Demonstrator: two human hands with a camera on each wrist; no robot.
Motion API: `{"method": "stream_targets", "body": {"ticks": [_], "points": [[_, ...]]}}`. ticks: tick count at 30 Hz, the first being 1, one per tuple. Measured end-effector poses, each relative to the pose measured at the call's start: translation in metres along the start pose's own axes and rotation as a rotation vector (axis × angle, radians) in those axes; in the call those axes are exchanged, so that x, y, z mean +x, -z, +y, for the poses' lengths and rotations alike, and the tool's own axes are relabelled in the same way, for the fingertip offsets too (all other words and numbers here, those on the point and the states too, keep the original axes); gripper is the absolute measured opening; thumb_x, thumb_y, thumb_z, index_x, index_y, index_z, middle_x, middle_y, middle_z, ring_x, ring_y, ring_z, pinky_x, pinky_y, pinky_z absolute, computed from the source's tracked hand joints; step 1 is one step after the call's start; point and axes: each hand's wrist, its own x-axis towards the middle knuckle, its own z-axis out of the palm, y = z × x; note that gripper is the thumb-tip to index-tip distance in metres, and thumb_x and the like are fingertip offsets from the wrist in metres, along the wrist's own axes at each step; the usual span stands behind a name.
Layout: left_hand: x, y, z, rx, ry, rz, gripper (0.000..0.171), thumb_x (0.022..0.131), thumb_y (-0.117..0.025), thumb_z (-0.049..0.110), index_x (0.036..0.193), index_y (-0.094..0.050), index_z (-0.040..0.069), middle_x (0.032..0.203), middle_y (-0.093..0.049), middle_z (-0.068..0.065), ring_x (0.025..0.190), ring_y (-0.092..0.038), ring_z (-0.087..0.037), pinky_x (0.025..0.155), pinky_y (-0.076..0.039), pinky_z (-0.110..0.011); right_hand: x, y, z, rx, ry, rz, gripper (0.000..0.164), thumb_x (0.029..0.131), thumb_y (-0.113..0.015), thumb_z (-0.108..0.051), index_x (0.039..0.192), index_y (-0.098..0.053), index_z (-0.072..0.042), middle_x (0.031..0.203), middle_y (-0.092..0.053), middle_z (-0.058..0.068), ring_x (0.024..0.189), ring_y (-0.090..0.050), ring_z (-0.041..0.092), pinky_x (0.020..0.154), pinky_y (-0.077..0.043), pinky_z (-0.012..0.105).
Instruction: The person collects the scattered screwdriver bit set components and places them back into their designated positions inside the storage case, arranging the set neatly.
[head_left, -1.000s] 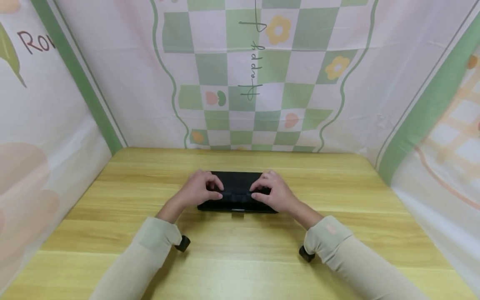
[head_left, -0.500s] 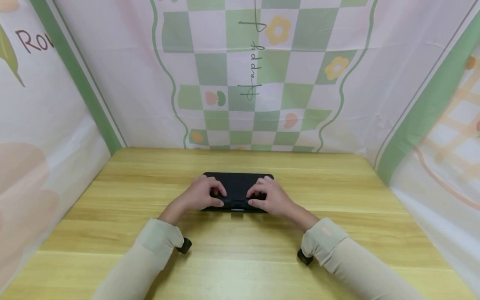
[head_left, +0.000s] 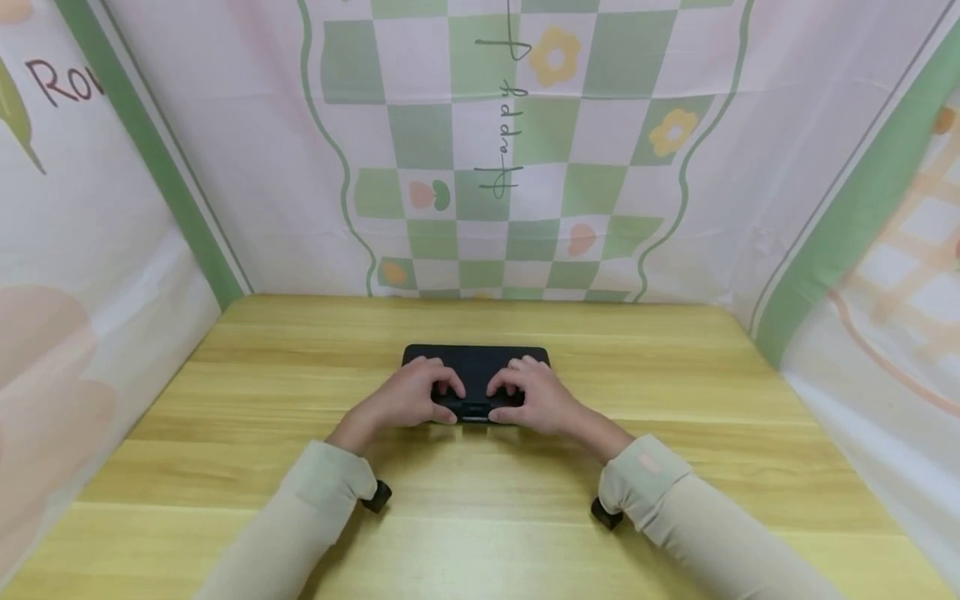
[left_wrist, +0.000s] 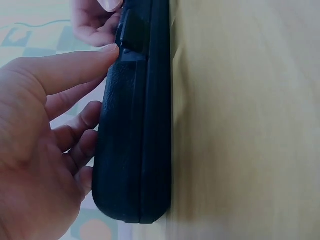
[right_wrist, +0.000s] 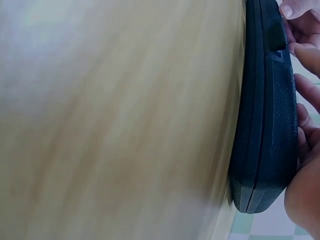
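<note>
A black case [head_left: 474,360] with rounded corners lies flat on the wooden table, its lid down on its base. A thin seam runs along its textured front side in the left wrist view, where a latch [left_wrist: 135,32] sits at the middle. My left hand [head_left: 412,393] rests on the lid's left half, thumb at the front edge beside the latch. On the right half, my right hand [head_left: 542,396] touches the lid with bent fingertips, its thumb also near the front edge. Neither hand wraps round the case.
The wooden table [head_left: 480,517] stretches around the case on all sides. Patterned cloth [head_left: 487,150] hangs behind its far edge and at both sides. A small black camera [head_left: 377,497] shows under the left cuff, another [head_left: 606,513] under the right.
The lid, slightly raised a second ago, has come down onto the base. Both hands have lowered with it, moved toward the near edge and drawn slightly closer together around the latch.
</note>
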Motion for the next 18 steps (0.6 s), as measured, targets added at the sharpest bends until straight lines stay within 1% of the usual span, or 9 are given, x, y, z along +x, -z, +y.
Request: {"method": "stream_targets", "body": {"ticks": [3, 9, 14, 18], "points": [[0.001, -0.003, 0.0, 0.035, -0.005, 0.019, 0.027, 0.075, -0.086, 0.027, 0.097, -0.07, 0.027, 0.087, -0.052, 0.007, 0.084, -0.045, -0.015, 0.077, -0.039, -0.035, 0.001, 0.0, -0.001, -0.035, -0.003, -0.019, 0.031, 0.08, -0.078, -0.04, 0.102, -0.068, -0.021, 0.081, -0.047, -0.006, 0.077, -0.039, 0.014, 0.068, -0.03, 0.034], [0.003, -0.009, 0.003, 0.099, -0.021, 0.063, 0.032, 0.072, -0.087, 0.032, 0.098, -0.068, 0.027, 0.085, -0.05, 0.006, 0.081, -0.044, -0.016, 0.077, -0.036, -0.036, 0.001, -0.002, -0.001, -0.09, -0.01, -0.03, 0.037, 0.076, -0.082, -0.042, 0.102, -0.065, -0.023, 0.079, -0.044, -0.006, 0.075, -0.037, 0.014, 0.067, -0.028, 0.034], [0.003, -0.013, 0.004, 0.136, -0.001, 0.096, 0.034, 0.07, -0.088, 0.035, 0.097, -0.067, 0.028, 0.083, -0.049, 0.007, 0.08, -0.043, -0.016, 0.074, -0.034, -0.035, 0.003, -0.004, -0.002, -0.122, -0.028, -0.05, 0.038, 0.076, -0.082, -0.044, 0.102, -0.061, -0.024, 0.079, -0.043, -0.007, 0.075, -0.037, 0.014, 0.068, -0.027, 0.034], [0.003, -0.017, 0.006, 0.167, 0.014, 0.111, 0.036, 0.07, -0.088, 0.036, 0.097, -0.066, 0.029, 0.081, -0.049, 0.007, 0.078, -0.043, -0.016, 0.071, -0.033, -0.034, 0.004, -0.004, -0.003, -0.13, -0.043, -0.058, 0.039, 0.076, -0.082, -0.045, 0.101, -0.06, -0.025, 0.078, -0.043, -0.007, 0.075, -0.037, 0.014, 0.069, -0.027, 0.034]]}}
